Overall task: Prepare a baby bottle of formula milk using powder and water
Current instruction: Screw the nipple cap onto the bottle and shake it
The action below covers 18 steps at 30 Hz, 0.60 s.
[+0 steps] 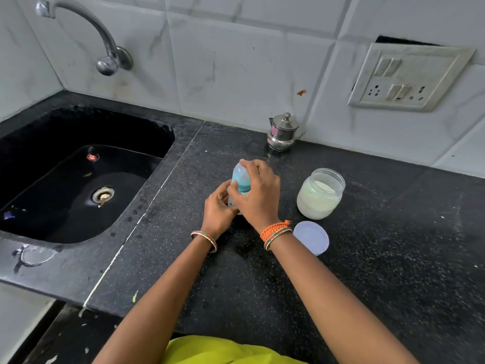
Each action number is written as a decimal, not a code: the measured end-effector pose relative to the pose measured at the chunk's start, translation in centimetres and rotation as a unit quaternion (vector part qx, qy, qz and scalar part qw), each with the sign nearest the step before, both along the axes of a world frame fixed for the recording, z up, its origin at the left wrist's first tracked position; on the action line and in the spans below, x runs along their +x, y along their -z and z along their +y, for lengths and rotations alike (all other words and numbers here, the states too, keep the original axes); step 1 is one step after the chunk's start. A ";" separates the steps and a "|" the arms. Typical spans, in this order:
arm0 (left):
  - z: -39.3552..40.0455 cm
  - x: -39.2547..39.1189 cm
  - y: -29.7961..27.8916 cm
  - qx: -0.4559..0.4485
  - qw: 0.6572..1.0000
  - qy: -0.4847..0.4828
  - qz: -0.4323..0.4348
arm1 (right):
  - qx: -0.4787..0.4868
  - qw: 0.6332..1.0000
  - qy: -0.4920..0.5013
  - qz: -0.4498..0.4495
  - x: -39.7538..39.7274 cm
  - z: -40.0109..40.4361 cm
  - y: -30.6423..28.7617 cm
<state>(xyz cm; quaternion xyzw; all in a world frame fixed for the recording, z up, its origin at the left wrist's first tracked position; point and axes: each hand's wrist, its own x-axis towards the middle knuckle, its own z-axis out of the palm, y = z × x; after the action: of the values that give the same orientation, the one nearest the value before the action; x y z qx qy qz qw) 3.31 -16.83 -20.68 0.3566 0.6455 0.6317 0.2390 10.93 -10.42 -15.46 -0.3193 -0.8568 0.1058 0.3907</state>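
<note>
A baby bottle [239, 177] with a clear cap and a blue collar stands on the black counter [367, 258]. My left hand [219, 206] grips the lower body of the bottle. My right hand [256, 191] wraps round its top at the collar, hiding most of it. To the right stands an open clear jar [320, 194] filled with white powder. Its pale round lid [312, 237] lies flat on the counter just in front of the jar, beside my right wrist.
A black sink [78, 174] with a drain lies to the left, under a metal tap [86, 30] on the tiled wall. A small steel lidded pot [283, 134] stands at the back by the wall. A switch and socket plate [409, 77] hangs on the right wall.
</note>
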 end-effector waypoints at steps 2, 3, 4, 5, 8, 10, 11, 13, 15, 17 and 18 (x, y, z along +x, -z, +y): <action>0.0 -0.1 0.1 -0.004 1.000 -0.003 0.004 | -0.001 1.000 0.004 0.004 -0.1 -0.1 0.2; -0.1 -0.1 0.1 -0.006 1.000 -0.004 0.010 | 0.000 1.000 0.006 0.007 -0.2 -0.1 0.3; -0.1 -0.1 0.1 -0.009 1.000 -0.005 0.015 | -0.001 1.000 0.007 0.013 -0.3 -0.1 0.5; -0.1 -0.1 0.1 -0.011 1.000 -0.008 0.019 | -0.001 1.000 0.006 0.020 -0.4 -0.1 0.7; -0.1 0.0 0.0 -0.016 0.999 -0.013 0.037 | 0.001 0.999 -0.006 0.043 -0.8 0.1 1.3; -0.1 0.1 -0.1 -0.016 0.999 -0.013 0.045 | 0.003 0.999 -0.006 0.048 -0.9 0.2 1.7; -0.1 0.1 -0.2 -0.016 0.999 -0.013 0.048 | 0.001 0.999 -0.004 0.049 -0.9 0.1 1.7; -0.1 0.2 -0.3 -0.018 0.998 -0.009 0.052 | -0.007 0.999 0.000 0.050 -0.8 0.1 1.7; -0.2 0.3 -0.5 -0.020 0.998 -0.004 0.054 | -0.012 0.999 0.000 0.043 -0.6 0.0 1.7; -0.3 0.3 -0.5 -0.021 0.998 0.000 0.052 | -0.021 0.999 -0.001 0.038 -0.3 -0.2 1.7; -0.3 0.3 -0.4 -0.020 0.998 0.000 0.052 | -0.026 0.999 -0.001 0.036 -0.2 -0.4 1.7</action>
<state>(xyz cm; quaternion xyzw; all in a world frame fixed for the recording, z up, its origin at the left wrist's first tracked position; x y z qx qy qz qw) 3.63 -17.12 -20.25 0.3840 0.6696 0.5990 0.2129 10.73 -10.78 -17.17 -0.3247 -0.8394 0.1397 0.4130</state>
